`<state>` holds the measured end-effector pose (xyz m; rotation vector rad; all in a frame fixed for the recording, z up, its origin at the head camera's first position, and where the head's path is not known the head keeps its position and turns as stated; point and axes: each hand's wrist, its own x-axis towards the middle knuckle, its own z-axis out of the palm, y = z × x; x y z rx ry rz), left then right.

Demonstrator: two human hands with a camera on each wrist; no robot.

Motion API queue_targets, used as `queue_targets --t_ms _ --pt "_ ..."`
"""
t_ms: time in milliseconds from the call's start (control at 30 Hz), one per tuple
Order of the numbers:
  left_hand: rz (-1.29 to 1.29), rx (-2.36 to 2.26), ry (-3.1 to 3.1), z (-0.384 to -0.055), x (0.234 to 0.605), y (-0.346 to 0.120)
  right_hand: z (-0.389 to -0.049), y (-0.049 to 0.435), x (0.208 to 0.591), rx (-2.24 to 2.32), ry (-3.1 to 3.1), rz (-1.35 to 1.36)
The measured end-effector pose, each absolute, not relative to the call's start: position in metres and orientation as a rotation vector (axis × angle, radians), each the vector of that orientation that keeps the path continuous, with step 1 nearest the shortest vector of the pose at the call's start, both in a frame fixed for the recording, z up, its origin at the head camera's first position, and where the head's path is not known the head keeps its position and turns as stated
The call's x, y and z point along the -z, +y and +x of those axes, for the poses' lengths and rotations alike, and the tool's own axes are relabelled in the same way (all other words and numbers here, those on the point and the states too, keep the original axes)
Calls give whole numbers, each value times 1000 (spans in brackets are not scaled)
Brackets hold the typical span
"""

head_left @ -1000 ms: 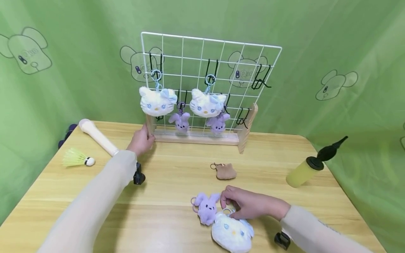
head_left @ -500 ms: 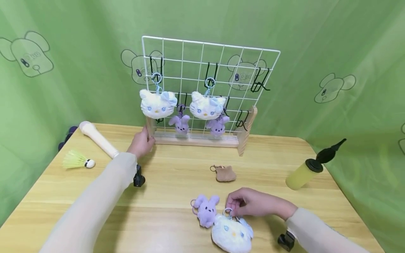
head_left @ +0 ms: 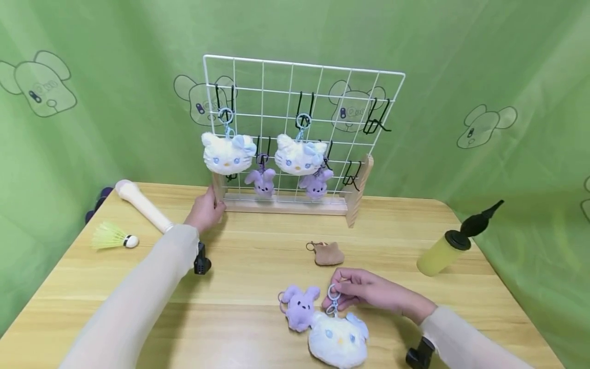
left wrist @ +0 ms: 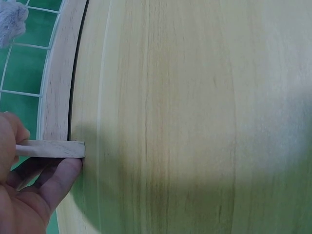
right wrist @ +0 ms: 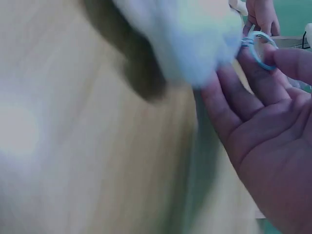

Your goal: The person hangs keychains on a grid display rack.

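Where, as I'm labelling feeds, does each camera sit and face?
Head: worn on the head, facing forward and down at tabletop and rack; left hand, right hand and sleeves show.
Left wrist: on that wrist, facing tabletop and the rack's end panel; left hand at left edge.
Right wrist: on that wrist, facing tabletop, blurred plush and ring; right hand at right, left hand small at top.
Shared: head and right wrist both show the ring in the right hand.
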<state>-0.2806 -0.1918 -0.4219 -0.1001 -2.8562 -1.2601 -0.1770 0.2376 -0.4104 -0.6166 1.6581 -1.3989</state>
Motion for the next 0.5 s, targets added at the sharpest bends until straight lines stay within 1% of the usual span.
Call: queue_targets --t_ms 100,267,500 --pt "-85 1272 -2861 -281 423 -192 -176 236 414 1491 1548 -557" --pt "-77 1302 -2862 -282 424 -192 -174 236 418 1606 1499 -539" --pt "-78 1292 -2866 -284 423 -193 -180 238 406 1690 1618 -580"
